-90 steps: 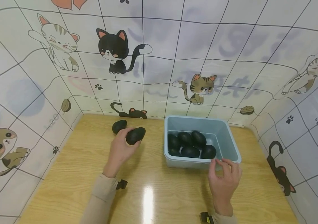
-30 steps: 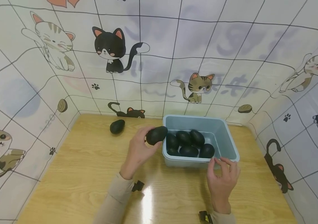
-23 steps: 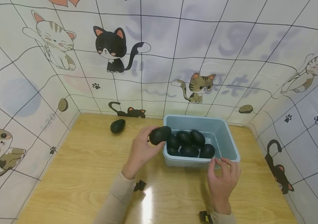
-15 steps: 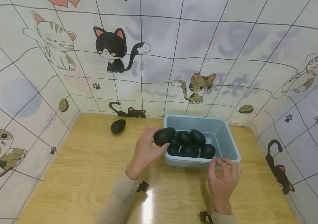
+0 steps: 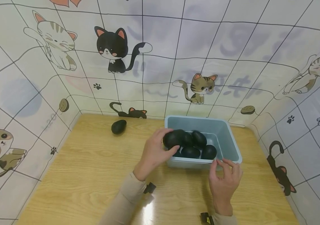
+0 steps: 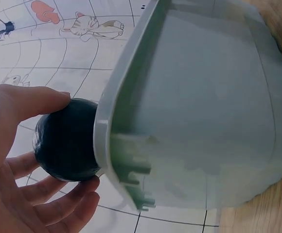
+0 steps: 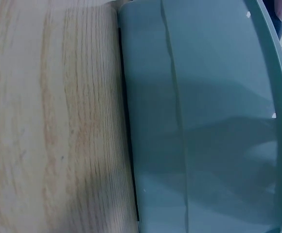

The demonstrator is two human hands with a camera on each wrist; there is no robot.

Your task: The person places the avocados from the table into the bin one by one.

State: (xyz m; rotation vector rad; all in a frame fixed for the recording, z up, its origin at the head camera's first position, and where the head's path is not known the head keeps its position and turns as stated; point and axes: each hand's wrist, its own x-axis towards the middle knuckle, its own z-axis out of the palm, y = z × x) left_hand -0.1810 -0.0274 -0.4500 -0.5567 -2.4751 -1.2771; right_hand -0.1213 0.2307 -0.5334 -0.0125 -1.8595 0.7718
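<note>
My left hand [image 5: 157, 153] holds a dark avocado [image 5: 172, 139] between thumb and fingers, over the left end of a light blue plastic bin [image 5: 233, 140]. In the left wrist view the avocado [image 6: 68, 141] shows just beyond the bin's rim [image 6: 102, 121], with the fingers curled about it. Several more dark avocados [image 5: 199, 139] lie inside the bin, some partly hidden by the held one. At the bin's front rim, my right hand [image 5: 225, 181] pinches the edge near the right corner. The right wrist view mostly shows the bin's outer wall [image 7: 204, 121].
A single avocado [image 5: 119, 127] lies on the wooden table [image 5: 92, 162] at the back left. Behind and on both sides stand wall panels [image 5: 160, 62] printed with cartoon cats, close to the bin's back. Dark wrist cameras [image 5: 149, 188] sit at both wrists.
My left hand has carried the avocado rightward from the table's back left to over the bin's left end. The right hand stays at the front rim.
</note>
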